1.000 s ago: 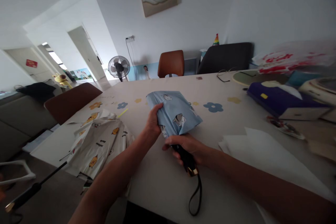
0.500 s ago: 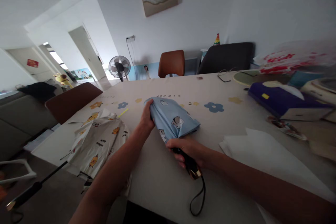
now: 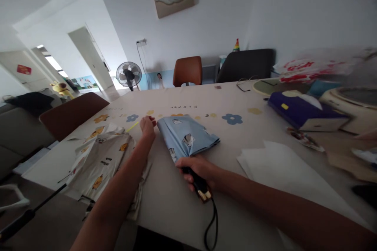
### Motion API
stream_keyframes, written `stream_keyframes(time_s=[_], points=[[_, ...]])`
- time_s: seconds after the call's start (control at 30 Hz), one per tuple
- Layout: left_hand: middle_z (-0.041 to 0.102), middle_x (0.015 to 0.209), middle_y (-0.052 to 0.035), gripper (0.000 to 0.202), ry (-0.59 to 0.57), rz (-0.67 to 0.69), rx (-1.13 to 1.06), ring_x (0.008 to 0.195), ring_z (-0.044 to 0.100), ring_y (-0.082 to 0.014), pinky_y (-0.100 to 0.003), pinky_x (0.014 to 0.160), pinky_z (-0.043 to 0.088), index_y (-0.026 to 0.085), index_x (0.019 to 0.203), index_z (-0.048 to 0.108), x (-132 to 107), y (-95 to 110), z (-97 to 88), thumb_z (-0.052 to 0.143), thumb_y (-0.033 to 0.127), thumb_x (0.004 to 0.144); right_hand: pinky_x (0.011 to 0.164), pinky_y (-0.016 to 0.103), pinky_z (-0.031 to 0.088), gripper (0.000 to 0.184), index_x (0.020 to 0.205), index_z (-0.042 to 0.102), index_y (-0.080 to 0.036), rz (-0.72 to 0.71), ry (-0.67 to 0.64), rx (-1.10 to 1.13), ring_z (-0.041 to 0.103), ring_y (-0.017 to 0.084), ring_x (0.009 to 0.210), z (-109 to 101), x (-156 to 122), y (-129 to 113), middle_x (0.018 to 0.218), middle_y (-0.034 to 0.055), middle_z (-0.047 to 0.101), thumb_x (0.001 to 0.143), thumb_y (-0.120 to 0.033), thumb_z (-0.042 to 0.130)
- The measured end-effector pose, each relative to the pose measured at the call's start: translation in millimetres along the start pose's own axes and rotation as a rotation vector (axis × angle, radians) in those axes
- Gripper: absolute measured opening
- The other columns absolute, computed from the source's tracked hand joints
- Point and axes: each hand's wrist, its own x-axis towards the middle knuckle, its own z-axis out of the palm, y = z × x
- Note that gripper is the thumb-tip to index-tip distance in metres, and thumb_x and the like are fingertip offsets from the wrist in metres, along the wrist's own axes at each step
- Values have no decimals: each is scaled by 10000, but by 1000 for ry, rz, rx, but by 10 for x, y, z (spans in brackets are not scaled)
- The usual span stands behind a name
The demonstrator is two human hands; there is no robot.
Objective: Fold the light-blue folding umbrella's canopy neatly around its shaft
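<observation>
Head view: a folded blue umbrella lies on the table near the frame's centre, its canopy pointing toward 11 o'clock and its black handle toward 5 o'clock. The right hand is wrapped around the handle with fingers curled tight; the gold-trimmed end and a black wrist strap stick out below it, the strap looping down over the table's near edge at 6 o'clock. The left hand sits at 10 o'clock from the canopy, just beside its far tip, and holds nothing; its fingers are bent loosely and point away. Whether it touches the fabric cannot be told.

At 9 o'clock from the umbrella a second, cream-patterned umbrella lies spread toward the table's left edge, close under the left forearm. At 3 o'clock white paper sheets cover the near right part of the table. Between the umbrella and the far edge at 12 o'clock the flowered cloth is open. A dark blue tissue box stands at 2 o'clock, well apart.
</observation>
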Motion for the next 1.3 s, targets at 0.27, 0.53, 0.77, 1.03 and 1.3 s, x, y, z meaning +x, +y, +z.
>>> stream_keyframes(time_s=[0.27, 0.53, 0.77, 1.03, 1.3], points=[[670, 885, -20, 215, -908, 480, 630, 930, 576, -177, -311, 970, 352, 216, 706, 655, -683, 173, 633, 555, 44, 623, 346, 202, 463, 216, 672, 462, -161, -14, 20, 119, 393, 60, 312, -27, 4, -59, 436, -69, 429, 843, -281, 513], [604, 519, 17, 310, -1217, 126, 644, 747, 619, -174, -381, 1011, 301, 227, 454, 560, -878, -115, 1154, 515, -70, 531, 344, 217, 463, 155, 717, 486, -166, -72, -34, 198, 399, 49, 340, -94, 16, -37, 542, -60, 476, 801, -258, 578], [638, 626, 5, 286, -1281, 429, 712, 710, 573, -173, -309, 924, 376, 232, 528, 647, -832, 159, 1152, 577, -45, 539, 353, 199, 446, 205, 676, 476, -157, -19, -23, 195, 383, 47, 335, -76, 3, -59, 492, -65, 447, 834, -273, 538], [632, 717, -9, 196, -1093, 701, 605, 725, 543, -161, -268, 796, 427, 201, 700, 664, -793, 722, 875, 580, 43, 622, 320, 163, 370, 202, 680, 450, -163, 41, 24, 174, 356, 57, 288, -52, -13, -77, 387, -75, 402, 849, -263, 498], [595, 708, 4, 156, -811, 671, 582, 708, 496, -115, -185, 677, 397, 175, 706, 637, -760, 1129, 168, 574, 50, 637, 323, 159, 375, 161, 693, 437, -164, -8, 15, 195, 352, 45, 294, -36, -34, -81, 428, -76, 424, 848, -187, 475]])
